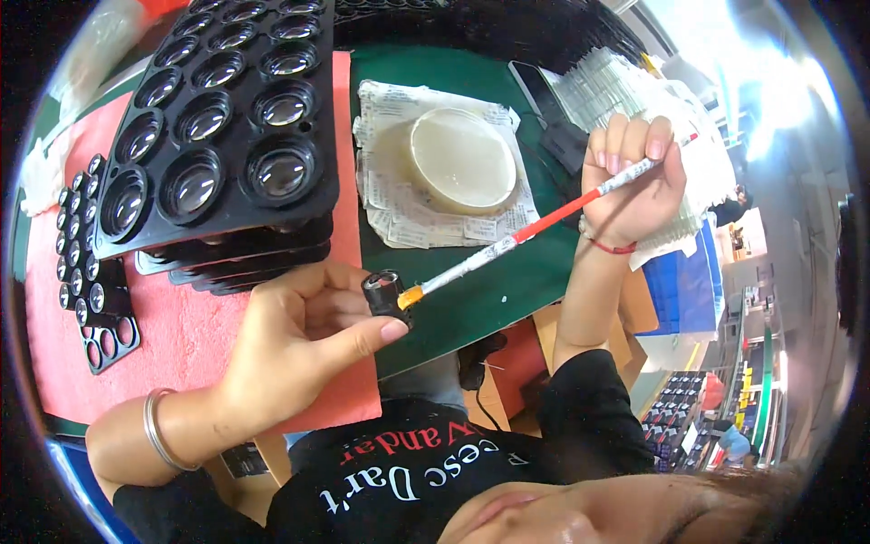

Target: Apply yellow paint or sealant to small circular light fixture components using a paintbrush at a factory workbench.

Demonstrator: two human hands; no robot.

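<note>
Paintbrush (549, 218) and lens barrel (382, 288) came together at the middle of the workspace, near the front edge of a dark green tabletop (517, 286). The person's left hand (294, 317) held the small black barrel between thumb and fingers, its glass end tilted upward. The right hand (634, 181), raised well above and to the right, gripped the brush far up its handle, fingers curled closed around it. The handle was red, partly wrapped in whitish printed paper, and slanted down to the left. Its short yellow bristles (410, 297) overlapped the barrel's side just below the rim; how firmly they pressed could not be told.

Behind the brush, a round bowl (419, 172) with pale contents sat on a pad of printed paper sheets (399, 227). To the left, a tall stack of black lens trays (313, 172), its top one filled with round lenses in rows, rested on a pink cloth (172, 349). Farther left on that cloth stood rows of small black lens barrels (77, 238), beside a black strip with round holes (111, 344). A stack of clear plastic trays (594, 91) lay behind the right hand.
</note>
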